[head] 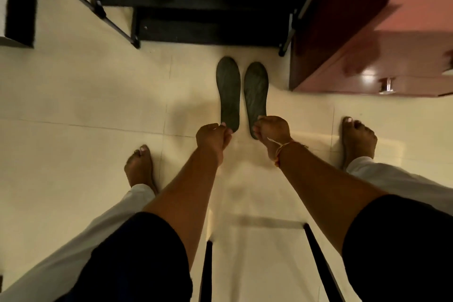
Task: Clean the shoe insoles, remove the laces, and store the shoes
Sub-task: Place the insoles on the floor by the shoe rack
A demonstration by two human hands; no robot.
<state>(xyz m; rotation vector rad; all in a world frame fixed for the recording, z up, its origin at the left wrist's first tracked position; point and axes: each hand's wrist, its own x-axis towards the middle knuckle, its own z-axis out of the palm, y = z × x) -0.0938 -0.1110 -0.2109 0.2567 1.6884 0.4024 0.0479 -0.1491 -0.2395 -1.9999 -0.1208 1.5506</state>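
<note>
The person is dangling one dark grey, flat, soft-looking insole (228, 93) and its twin insole (256, 95) side by side, toes pointing away; the left hand (213, 138) is pinching one heel end, and the right hand (270, 131) is curling round the other; whether the toes are touching the ground, I cannot tell; for cleaning, I'd be keeping the two apart and gripping firmly at the heels; no shoes are showing. Below, a cream tiled floor (73, 81) is spreading wide; a glossy reddish-brown wooden cabinet (404, 56) is standing at the right; a black metal rack (196, 32) is sitting ahead.
</note>
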